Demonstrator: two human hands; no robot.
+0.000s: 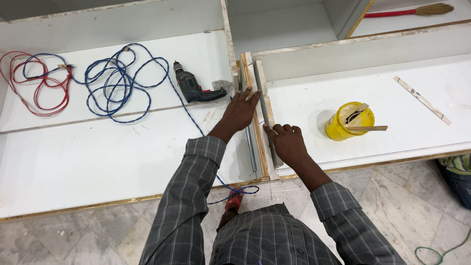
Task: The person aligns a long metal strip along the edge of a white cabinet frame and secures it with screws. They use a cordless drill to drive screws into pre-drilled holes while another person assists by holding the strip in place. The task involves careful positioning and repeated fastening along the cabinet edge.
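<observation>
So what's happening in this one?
A person in a grey checked shirt leans over a white cabinet carcass lying on the floor. The left hand presses on the upper part of a narrow grey strip along the middle divider, and the right hand presses it lower down. An electric drill with coiled blue cable lies to the left; a yellow tub with a stick across it sits to the right.

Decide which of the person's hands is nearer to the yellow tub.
Right. The right hand presses the grey strip, left of the yellow tub. The left hand lies farther left, beyond the strip, near the drill.
</observation>
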